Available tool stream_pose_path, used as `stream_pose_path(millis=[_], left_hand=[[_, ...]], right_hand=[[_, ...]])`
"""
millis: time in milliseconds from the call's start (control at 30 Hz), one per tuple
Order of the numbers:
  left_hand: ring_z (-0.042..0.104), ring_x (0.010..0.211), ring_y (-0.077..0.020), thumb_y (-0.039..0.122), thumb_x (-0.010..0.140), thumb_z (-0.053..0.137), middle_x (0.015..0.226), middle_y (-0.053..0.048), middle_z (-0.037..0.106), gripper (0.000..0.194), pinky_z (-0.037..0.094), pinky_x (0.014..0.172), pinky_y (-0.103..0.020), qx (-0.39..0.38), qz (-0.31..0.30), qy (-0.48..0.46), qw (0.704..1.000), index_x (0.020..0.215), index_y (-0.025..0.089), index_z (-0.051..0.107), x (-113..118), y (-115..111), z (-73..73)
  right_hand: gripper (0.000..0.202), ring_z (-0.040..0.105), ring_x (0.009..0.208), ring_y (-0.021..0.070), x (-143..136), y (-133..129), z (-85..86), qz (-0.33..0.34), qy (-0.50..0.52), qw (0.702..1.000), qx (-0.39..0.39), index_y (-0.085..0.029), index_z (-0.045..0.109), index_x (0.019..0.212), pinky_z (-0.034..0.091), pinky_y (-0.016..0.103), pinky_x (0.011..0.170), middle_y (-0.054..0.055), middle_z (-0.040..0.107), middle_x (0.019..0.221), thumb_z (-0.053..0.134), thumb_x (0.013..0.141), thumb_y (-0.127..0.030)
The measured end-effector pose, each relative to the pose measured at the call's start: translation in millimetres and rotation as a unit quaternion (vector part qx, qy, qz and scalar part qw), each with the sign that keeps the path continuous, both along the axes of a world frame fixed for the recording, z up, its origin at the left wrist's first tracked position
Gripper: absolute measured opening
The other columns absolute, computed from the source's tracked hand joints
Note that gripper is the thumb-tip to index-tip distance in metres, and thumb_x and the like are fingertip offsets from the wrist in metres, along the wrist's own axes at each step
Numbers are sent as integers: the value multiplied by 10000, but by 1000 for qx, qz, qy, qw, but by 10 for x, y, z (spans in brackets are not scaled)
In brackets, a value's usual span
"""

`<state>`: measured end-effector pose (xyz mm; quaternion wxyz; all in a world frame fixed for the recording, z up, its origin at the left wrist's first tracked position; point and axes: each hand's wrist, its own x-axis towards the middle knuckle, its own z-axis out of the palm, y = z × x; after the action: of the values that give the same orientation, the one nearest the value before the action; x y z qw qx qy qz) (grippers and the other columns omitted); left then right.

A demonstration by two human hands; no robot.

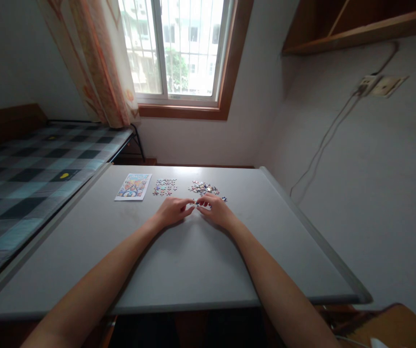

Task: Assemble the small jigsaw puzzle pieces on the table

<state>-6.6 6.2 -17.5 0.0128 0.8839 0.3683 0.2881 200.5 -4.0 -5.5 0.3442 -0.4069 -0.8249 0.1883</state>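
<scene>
My left hand (175, 210) and my right hand (215, 209) meet above the middle of the table, fingertips almost touching. Small jigsaw puzzle pieces (195, 203) are pinched between the fingertips; their exact shape is too small to make out. Just beyond my right hand lies a loose heap of jigsaw puzzle pieces (203, 187), with a stray piece (224, 198) at its right. Left of the heap, several more pieces (164, 187) are spread in rough rows. A colourful printed picture sheet (134, 187) lies flat further left.
The grey-white table (193, 270) has raised edges along its sides. A bed with a checked cover (48, 154) adjoins it on the left. Beyond are a window (179, 48) and a curtain (102, 63). A cable (312, 169) hangs on the right wall beneath a wooden shelf (360, 36).
</scene>
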Motion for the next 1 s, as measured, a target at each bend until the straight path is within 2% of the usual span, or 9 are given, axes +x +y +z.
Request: stream_pose_path(millis=[1000], left_hand=[[522,473,-86,365,871,518,545,36,610,253,356,529,-201,-6,2,2,1000,983,219,693,-3,-1,-3]], right_hand=[[97,541,718,123,4,-6,10,-6,1,1000,0,-185,662,861,445,265,712,12,572,792,635,771,-162]])
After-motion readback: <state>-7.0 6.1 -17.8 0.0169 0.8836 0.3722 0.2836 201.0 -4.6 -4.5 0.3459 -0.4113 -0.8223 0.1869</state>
